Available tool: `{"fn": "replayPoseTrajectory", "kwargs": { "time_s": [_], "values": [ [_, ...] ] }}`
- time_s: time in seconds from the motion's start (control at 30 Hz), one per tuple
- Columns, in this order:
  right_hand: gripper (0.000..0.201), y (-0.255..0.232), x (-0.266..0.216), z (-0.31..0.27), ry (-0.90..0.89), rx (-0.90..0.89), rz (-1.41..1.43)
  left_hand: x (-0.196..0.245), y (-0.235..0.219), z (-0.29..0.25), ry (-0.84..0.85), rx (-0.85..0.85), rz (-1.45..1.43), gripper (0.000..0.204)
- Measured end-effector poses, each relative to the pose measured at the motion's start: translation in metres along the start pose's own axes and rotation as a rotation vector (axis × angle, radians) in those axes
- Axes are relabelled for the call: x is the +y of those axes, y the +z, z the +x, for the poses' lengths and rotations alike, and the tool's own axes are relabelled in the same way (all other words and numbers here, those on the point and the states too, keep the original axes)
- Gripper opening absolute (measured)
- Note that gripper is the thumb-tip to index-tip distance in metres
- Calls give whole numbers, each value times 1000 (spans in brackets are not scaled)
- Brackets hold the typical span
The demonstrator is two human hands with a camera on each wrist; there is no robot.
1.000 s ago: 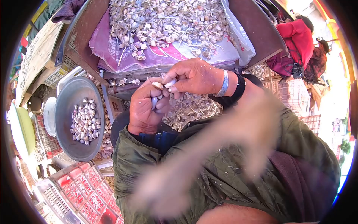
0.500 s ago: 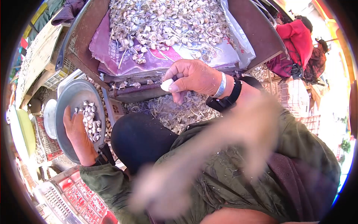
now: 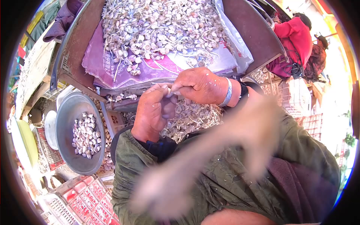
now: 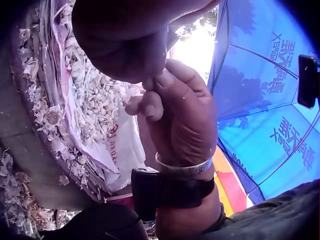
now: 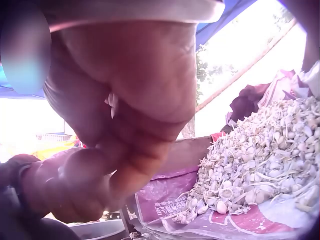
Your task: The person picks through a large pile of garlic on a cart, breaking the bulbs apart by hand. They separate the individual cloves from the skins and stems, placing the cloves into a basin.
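Note:
Over my lap, my left hand (image 3: 148,116) and right hand (image 3: 202,86) meet at the fingertips. Both pinch a small pale garlic clove (image 3: 171,92) between thumbs and fingers, which cover most of it. The left wrist view shows the right hand (image 4: 185,115) with fingertips against the left hand (image 4: 125,40). Seen from the right wrist, a whitish bit (image 5: 113,102) shows between the curled fingers of the right hand (image 5: 135,75). To the left of my hands stands a grey bowl (image 3: 63,131) with a pile of garlic cloves (image 3: 88,135) in it.
Ahead, a large heap of garlic (image 3: 161,30) lies on purple printed sacking (image 3: 92,62) between brown side panels (image 3: 258,37). Papery skins (image 3: 195,118) fill the space below. A red plastic crate (image 3: 90,202) sits at lower left. Another person in red (image 3: 296,39) is at the right.
Half a second ago my left hand was in the grey bowl while the right held a pale clove. The left hand has come back up to meet the right.

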State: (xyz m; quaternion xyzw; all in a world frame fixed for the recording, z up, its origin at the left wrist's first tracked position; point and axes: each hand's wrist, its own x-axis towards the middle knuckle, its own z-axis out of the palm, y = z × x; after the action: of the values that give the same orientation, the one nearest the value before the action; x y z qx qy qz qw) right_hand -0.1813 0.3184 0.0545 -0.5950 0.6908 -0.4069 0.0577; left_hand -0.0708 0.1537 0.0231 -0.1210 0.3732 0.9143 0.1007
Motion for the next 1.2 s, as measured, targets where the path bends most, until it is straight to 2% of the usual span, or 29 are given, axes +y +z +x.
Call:
{"fn": "replayPoseTrajectory", "kwargs": {
  "time_s": [0.07, 0.13, 0.23, 0.3, 0.33, 0.43, 0.47, 0.6, 0.73, 0.93, 1.03, 1.13, 1.2],
  "values": [
    [12, -5, 8, 3, 233, 53, 75, 1, -5, 4, 58, 31, -102, 25],
    [13, -10, 27, 12, 459, 96, 140, 4, -18, 10, 60, -73, -215, 26],
    [16, -12, 88, 30, 412, 68, -120, 6, -23, 14, 63, -127, -291, 25],
    [20, -5, 144, 43, 263, 2, -399, 8, -26, 17, 73, -120, -279, 25],
    [22, -1, 157, 50, 188, -31, -537, 7, -29, 19, 76, -113, -259, 26],
    [24, 9, 178, 72, 367, -197, -633, 5, -39, 27, 66, -80, -246, 25],
    [20, 17, 189, 73, 402, -125, -566, 3, -42, 30, 59, -68, -249, 24],
    [18, 20, 184, 83, 450, -150, -525, 0, -47, 35, 13, 82, -199, 17],
    [19, 21, 184, 81, 379, -164, -569, 0, -50, 40, 17, 137, -125, 15],
    [23, 24, 173, 87, 463, -255, -616, -1, -47, 42, 13, 202, -1, 15],
    [26, 25, 176, 88, 479, -218, -569, -3, -47, 44, 10, 220, 24, 15],
    [21, 28, 185, 86, 486, -95, -473, -6, -49, 49, 26, 219, 28, 15],
    [21, 22, 175, 85, 779, -74, -137, -7, -51, 52, 48, 229, -1, 17]
  ]
}}
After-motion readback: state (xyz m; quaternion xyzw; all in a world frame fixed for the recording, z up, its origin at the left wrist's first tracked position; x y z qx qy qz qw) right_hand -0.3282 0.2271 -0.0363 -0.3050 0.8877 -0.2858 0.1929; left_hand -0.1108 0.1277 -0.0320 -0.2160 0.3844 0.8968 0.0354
